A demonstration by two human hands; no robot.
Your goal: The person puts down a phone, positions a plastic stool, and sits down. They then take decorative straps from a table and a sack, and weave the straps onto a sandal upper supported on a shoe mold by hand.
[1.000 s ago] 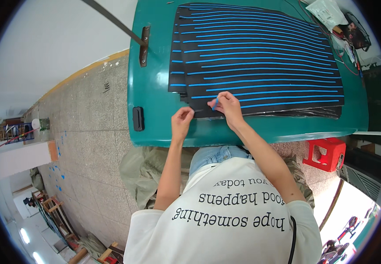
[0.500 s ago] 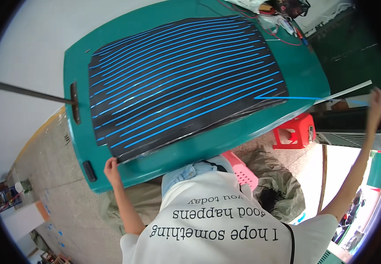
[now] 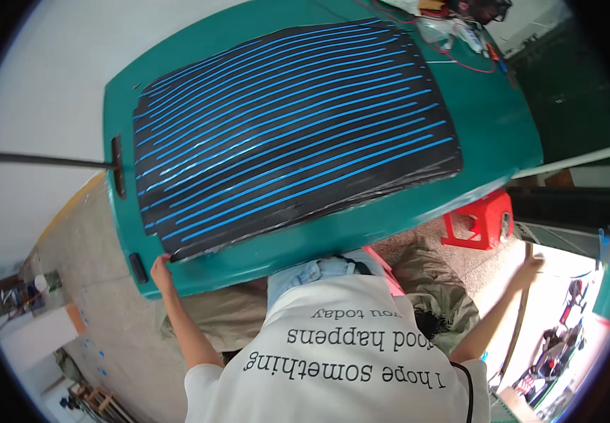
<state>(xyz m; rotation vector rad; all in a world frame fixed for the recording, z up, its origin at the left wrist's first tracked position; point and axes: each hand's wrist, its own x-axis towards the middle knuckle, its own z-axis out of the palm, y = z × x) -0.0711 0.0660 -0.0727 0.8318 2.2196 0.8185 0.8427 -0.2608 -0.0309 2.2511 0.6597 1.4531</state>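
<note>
Black sheets (image 3: 291, 169), stacked and marked with parallel blue stripes, lie on a green table (image 3: 495, 134). Left hand (image 3: 162, 271): fingers drawn together on the stack's near left corner. Right hand (image 3: 528, 271): extended well clear of the table, motion-blurred; finger position not determinable. A blue strip (image 3: 603, 247) shows beyond it, toward the right rim. 1 black block (image 3: 138, 268) sits at the table's left end, near the left hand. 1 red stool (image 3: 486, 222) stands by the near right edge.
</note>
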